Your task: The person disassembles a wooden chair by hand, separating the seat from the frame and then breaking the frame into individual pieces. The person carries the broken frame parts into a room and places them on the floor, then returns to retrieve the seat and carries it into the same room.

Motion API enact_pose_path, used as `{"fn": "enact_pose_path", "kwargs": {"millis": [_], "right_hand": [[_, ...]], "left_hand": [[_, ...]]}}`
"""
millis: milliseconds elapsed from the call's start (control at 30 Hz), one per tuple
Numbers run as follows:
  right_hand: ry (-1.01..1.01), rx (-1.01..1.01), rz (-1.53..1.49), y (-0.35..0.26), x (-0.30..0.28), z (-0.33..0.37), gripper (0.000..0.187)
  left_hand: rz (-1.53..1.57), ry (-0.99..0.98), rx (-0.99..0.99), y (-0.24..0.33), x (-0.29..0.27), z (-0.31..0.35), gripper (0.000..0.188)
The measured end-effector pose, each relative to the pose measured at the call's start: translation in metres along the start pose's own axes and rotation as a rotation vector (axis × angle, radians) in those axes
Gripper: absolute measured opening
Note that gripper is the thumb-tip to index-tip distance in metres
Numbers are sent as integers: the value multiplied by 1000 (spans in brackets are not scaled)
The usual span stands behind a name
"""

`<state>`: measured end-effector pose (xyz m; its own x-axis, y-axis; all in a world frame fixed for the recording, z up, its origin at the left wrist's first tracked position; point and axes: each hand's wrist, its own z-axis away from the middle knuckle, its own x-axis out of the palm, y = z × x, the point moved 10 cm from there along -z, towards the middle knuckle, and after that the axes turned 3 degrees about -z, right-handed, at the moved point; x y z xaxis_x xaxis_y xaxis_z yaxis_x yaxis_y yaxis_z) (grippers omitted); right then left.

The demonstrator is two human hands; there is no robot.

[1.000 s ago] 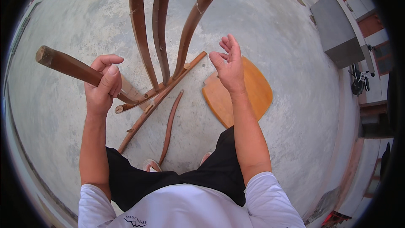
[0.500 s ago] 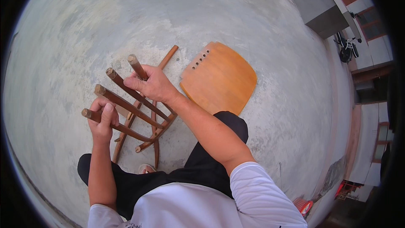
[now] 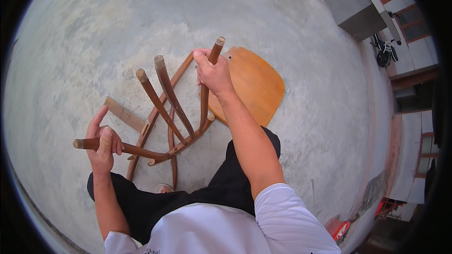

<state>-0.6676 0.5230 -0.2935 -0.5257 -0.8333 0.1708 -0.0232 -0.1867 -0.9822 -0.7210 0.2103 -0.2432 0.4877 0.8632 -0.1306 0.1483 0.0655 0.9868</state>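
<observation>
The wooden chair frame [image 3: 174, 127] is held up off the concrete floor [image 3: 282, 19], its four legs fanning upward. The right hand [image 3: 214, 73] is wrapped around the rightmost leg near its tip, and the left hand [image 3: 103, 143] grips the leftmost leg, which points out sideways. The loose seat [image 3: 252, 84] lies flat just beyond the right hand.

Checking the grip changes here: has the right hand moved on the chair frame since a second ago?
Yes. The right hand, then open and clear above the seat panel, now grips a leg of the chair frame.
</observation>
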Motion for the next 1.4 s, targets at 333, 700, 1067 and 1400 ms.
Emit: {"fn": "enact_pose_path", "kwargs": {"millis": [333,700,1067,1400], "right_hand": [[3,-208,-2,-4,31,18,24],[-412,-111,-4,3,76,41,23],[-304,3,116,-5,49,33,23],[-169,-349,-55,-82,57,62,31]], "left_hand": [[88,68,75,-2,-8,27,35],[-57,379,-114,-7,-1,8,36],[-46,223,-106,-15,1,-9,35],[110,-320,90,48,100,-14,52]]}}
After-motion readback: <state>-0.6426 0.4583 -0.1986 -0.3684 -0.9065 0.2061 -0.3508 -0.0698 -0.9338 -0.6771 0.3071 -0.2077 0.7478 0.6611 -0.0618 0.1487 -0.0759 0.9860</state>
